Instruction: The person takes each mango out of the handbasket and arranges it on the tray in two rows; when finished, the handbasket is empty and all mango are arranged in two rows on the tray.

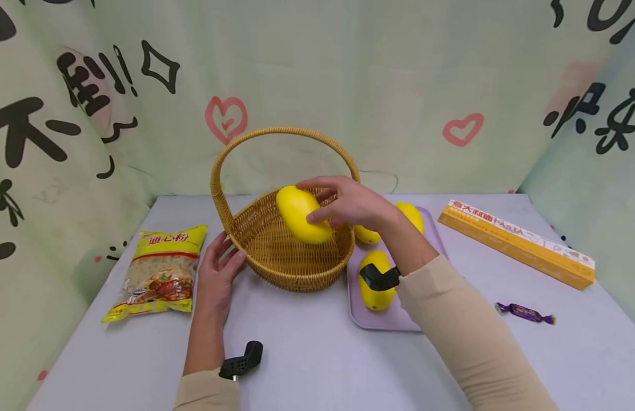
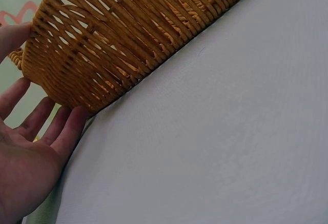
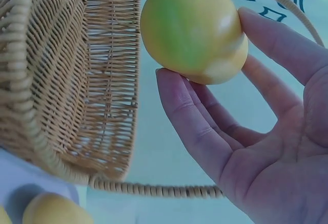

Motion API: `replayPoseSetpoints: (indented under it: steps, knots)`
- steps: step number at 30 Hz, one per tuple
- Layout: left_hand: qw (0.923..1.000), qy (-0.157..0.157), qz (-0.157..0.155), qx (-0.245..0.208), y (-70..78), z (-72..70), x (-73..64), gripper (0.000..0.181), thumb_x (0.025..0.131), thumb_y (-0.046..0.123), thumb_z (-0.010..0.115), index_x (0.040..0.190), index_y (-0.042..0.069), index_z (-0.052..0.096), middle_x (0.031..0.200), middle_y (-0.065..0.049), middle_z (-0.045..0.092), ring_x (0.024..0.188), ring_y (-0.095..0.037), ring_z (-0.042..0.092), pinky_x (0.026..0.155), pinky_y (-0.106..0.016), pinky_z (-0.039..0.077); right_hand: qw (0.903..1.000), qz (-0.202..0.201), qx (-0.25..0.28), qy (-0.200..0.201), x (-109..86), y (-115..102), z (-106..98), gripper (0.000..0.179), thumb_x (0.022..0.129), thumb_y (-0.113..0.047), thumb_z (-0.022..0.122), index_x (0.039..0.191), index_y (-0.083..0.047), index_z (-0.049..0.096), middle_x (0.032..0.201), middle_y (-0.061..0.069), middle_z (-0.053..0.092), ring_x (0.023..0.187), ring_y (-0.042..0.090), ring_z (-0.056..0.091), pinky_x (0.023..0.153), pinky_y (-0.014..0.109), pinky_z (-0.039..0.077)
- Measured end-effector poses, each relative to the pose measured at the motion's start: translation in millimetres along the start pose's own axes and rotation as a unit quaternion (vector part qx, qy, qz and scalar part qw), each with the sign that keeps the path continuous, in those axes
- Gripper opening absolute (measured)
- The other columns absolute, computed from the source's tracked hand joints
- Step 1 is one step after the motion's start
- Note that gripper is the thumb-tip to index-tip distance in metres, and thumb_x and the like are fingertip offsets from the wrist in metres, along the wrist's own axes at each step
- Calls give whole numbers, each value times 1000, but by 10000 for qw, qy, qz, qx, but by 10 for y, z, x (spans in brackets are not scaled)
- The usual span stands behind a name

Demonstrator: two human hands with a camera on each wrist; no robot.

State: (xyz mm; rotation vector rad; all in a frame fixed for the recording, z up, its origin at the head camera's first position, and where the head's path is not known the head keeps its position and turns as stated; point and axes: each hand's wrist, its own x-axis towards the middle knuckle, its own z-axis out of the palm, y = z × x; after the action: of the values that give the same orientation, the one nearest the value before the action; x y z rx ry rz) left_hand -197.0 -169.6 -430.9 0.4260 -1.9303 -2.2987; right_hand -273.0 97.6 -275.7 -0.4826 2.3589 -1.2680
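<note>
A yellow mango point(image 1: 303, 216) is pinched between the thumb and fingers of my right hand point(image 1: 348, 200), over the wicker basket point(image 1: 292, 282). In the right wrist view the mango point(image 3: 192, 26) shows a greenish patch, with the fingertips along its sides. My left hand point(image 1: 220, 274) touches the basket's left outer side near the foot of its arched handle. Its fingers spread against the woven wall point(image 2: 102, 39) in the left wrist view, the thumb near the rim. The inside of the basket shows bare weave around the held mango.
Right of the basket, a lilac tray point(image 1: 356, 311) bears more mangoes point(image 1: 375, 285), partly hidden by my right arm. A yellow pasta bag point(image 1: 160, 271) lies at the left. Farther right are a long pasta box point(image 1: 518, 245) and a purple wrapped candy point(image 1: 525, 312). A curtain point(image 1: 400, 103) hangs behind.
</note>
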Motion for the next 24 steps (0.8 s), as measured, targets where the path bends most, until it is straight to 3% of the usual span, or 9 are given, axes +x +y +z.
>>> replayPoseSetpoints:
  steps: [14,21,24]
  knots:
    - [10000,-41,-24,-54,-46,26,6,67,102,17,66,160,30,37,163,1,39,145,-16,46,117,-31,45,9998,63,51,194,-385,54,-120,62,89,-24,81,143,-44,58,146,4,53,115,28,63,96,45,59]
    - [10000,-23,-12,-41,-39,26,8,66,102,19,67,160,31,37,164,1,39,146,-16,45,117,-32,45,9989,-16,443,137,-601,139,-188,66,90,-17,79,149,-33,55,147,10,48,125,31,58,96,43,60]
    - [10000,33,35,0,-36,21,10,66,102,19,66,160,31,38,163,1,39,145,-17,46,117,-32,45,9990,30,367,254,-688,191,-225,66,90,-18,79,150,-32,54,147,10,48,124,32,59,95,43,61]
